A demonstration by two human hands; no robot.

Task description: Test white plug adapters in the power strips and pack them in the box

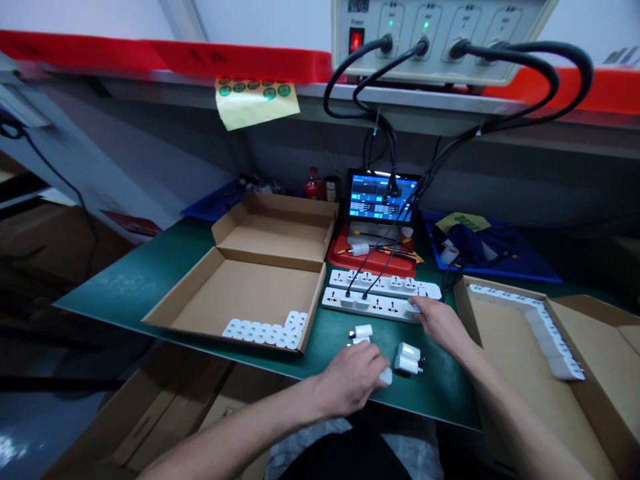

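One long shelf crosses the room above a green tabletop, whose surface looks smooth and dark, with a paler patch toward its left end. Below and to the left lie a bluish floor and brown cardboard, dim and partly cut off.

Two open boxes flank the work. The left box has white adapters grouped along its front edge and at the front right corner; the right box, set at an angle, has a row running along its far edge and down one side.

Up on the shelf, a pale console shows a lit red switch, two green lights and thick black cables looping down. Red bins line the same ledge, and a yellow sheet with green round stickers hangs from it.

At the back of the tabletop sit a blue tray, a red tray and a lit screen. Nearer, two white power strips lie side by side; two thin leads run down to the front strip.

The right hand has its fingers on that strip's right end; whether they grip anything, I cannot tell. The left hand is closed around an adapter above the front edge, between loose adapters and the left box.
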